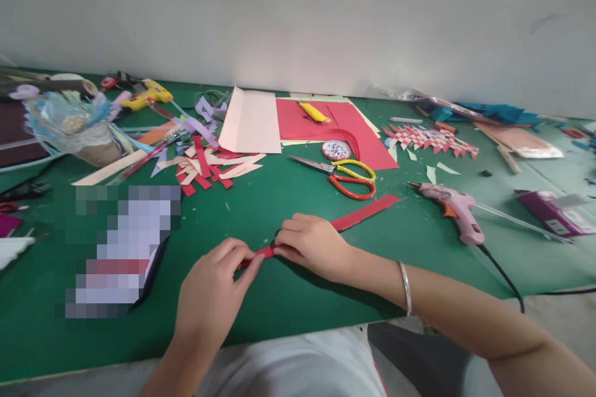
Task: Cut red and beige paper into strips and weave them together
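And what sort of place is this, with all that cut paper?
Probably a craft workspace, though I can't tell if it's a school, home or workshop. The clues: a pink glue gun, scissors, and a heap of cut paper strips.

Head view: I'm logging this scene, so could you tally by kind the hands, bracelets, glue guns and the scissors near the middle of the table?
Left hand and right hand, both on red paper: 2
Silver bracelet: 1
Pink glue gun and yellow glue gun: 2
Scissors: 1 pair
Total: 6
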The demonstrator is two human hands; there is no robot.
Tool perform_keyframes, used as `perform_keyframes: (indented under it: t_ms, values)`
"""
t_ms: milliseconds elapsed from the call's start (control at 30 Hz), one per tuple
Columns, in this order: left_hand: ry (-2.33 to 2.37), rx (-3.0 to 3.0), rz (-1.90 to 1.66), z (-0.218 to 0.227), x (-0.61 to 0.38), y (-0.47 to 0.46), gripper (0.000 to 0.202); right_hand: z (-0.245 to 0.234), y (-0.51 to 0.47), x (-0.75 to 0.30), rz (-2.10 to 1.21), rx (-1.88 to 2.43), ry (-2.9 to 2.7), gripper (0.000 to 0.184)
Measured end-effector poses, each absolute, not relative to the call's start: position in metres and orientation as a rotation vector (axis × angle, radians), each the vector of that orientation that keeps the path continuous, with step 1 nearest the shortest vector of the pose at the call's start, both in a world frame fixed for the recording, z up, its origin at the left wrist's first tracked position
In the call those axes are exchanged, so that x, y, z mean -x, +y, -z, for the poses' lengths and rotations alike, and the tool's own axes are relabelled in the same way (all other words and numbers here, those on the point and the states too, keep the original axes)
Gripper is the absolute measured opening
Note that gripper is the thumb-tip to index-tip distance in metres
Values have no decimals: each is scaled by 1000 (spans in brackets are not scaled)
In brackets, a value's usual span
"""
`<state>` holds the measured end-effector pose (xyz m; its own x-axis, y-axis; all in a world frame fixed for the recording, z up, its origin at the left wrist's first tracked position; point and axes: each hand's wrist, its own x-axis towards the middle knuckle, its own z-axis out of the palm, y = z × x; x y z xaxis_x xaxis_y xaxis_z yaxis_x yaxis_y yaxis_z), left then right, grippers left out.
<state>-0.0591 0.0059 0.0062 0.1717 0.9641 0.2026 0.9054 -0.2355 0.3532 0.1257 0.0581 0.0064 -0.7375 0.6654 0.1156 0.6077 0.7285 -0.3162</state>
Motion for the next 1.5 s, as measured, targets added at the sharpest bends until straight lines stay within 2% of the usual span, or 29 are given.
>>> perform_keyframes:
  t_ms: [733, 967, 1200, 1367, 1500]
  values:
    - [2022, -2198, -419, -4, 57, 9, 26, -9, 63, -122, -418, 1126, -2716, 24]
    - [2062, -2164, -396, -7, 66, 1, 16, -9, 64, -122, -405, 1095, -2742, 24]
    - [2109, -2165, -410, -6, 62, 8, 33, -7, 62, -122, -305, 1071, -2766, 25]
    - [2094, -2225, -439, -4, 61, 8, 32, -9, 62, -122, -295, 1066, -2776, 23]
    - [1903, -2341, -519, -2, 64, 6, 29, -12, 62, -124, -273, 1023, -2787, 21]
